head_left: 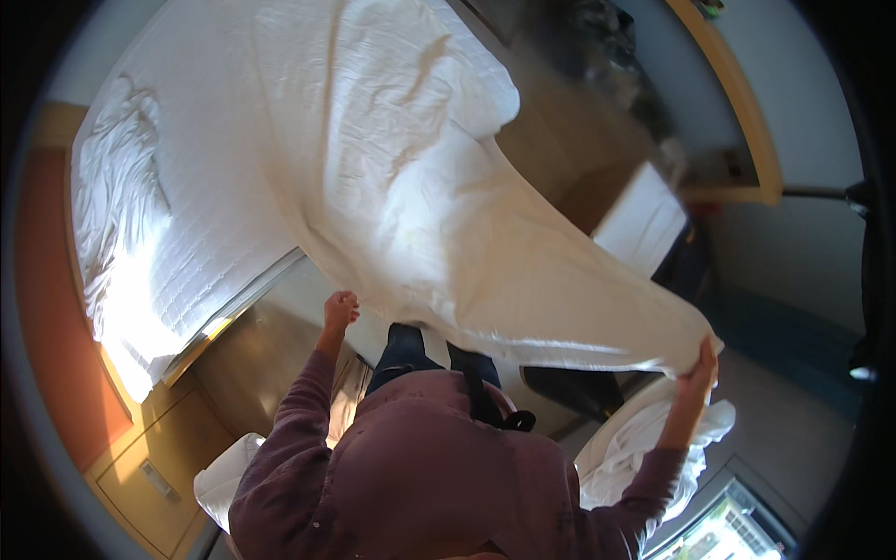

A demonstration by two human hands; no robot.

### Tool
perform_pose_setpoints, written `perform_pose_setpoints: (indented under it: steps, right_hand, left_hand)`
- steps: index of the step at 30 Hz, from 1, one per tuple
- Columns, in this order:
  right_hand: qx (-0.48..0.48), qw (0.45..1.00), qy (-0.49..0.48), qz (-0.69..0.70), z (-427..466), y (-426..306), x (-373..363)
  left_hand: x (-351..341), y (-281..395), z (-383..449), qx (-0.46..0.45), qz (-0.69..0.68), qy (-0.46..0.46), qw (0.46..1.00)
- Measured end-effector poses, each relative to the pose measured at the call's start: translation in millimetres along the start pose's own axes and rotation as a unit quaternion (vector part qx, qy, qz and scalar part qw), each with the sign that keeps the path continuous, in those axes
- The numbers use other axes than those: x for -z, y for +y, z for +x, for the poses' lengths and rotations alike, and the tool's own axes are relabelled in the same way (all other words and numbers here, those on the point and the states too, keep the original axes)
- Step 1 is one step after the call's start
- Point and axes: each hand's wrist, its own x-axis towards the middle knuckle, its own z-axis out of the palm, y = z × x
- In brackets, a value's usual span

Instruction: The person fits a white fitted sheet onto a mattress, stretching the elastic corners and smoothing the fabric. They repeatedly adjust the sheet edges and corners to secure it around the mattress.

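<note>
A large white bed sheet (448, 224) spreads from the bed down toward my body and out to the right. Its right corner is gripped in my right hand (700, 371), with that arm stretched out. My left hand (341, 310) is raised just left of the sheet's near edge, fingers curled; whether it pinches any cloth cannot be told. Under the sheet lies a white quilted mattress (217, 210). More crumpled white cloth (122, 182) is bunched at the mattress's left end.
An orange headboard panel (56, 294) and a wooden drawer cabinet (157, 469) stand at the left. Behind me are white bedding (623, 448) at the right and a white pillow-like item (227, 479) at the left. A white panel (644, 217) is right of the sheet.
</note>
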Motion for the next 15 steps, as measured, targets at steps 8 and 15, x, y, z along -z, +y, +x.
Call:
perform_pose_setpoints:
  steps: [8, 15]
  right_hand:
    - [-0.107, 0.972, -0.173, 0.117, -62.1, 61.0, -159.7]
    - [-0.173, 0.950, -0.247, 0.083, -120.7, 97.9, -237.6]
  left_hand:
    - [-108.2, 135.8, -116.7, -0.221, -0.033, -0.291, 0.930]
    - [-143.7, 162.5, -184.0, -0.454, 0.107, -0.226, 0.855]
